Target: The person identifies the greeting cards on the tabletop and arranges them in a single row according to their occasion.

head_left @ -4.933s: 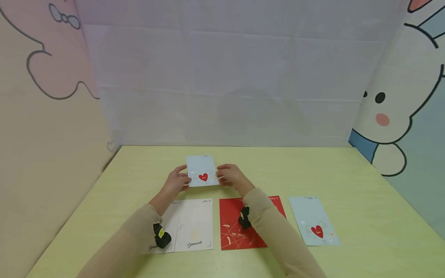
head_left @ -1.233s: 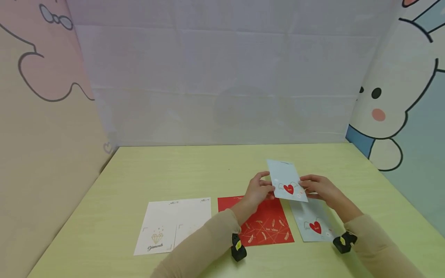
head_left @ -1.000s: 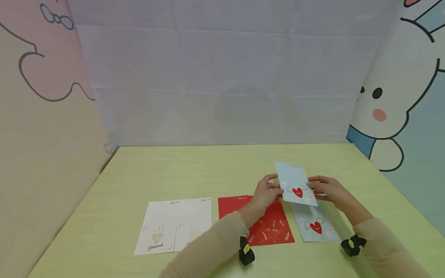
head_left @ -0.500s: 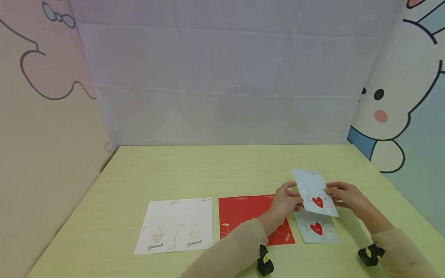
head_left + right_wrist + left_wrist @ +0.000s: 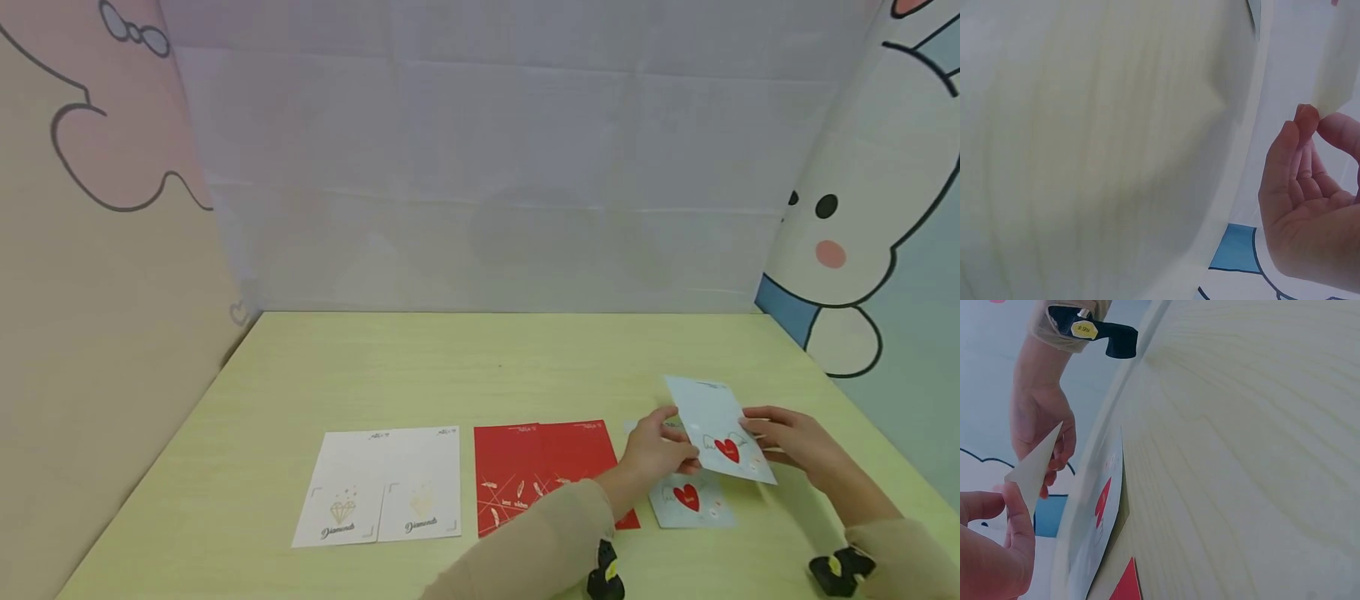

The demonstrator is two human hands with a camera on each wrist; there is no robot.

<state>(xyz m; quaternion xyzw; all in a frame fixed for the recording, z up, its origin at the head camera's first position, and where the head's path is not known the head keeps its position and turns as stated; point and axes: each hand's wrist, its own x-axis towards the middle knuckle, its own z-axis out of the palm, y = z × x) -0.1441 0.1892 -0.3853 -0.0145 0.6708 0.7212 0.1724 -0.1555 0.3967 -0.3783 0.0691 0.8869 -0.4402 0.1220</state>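
A pale blue card (image 5: 708,417) with a red winged heart hangs tilted above the table on the right side. My left hand (image 5: 656,454) pinches its left edge, while my right hand (image 5: 795,442) pinches the right edge between thumb and fingers. Below it lies a matching heart card (image 5: 693,504), partly covered by the left hand and the held card. In the left wrist view the held card (image 5: 1038,462) shows nearly edge-on between both hands. From the right wrist, the right hand (image 5: 1304,194) holds the card's edge (image 5: 1335,81).
Two red cards (image 5: 540,458) lie side by side in the middle, partly behind the left forearm. Left of them are two white "Diamonds" cards (image 5: 420,483), also side by side. The pale wooden table (image 5: 375,358) meets a white sheet (image 5: 480,183) at its back edge.
Both hands carry the heart card rightward and nearer, from the back middle to above the right side. It now overlaps the lying heart card less, standing further right of it.
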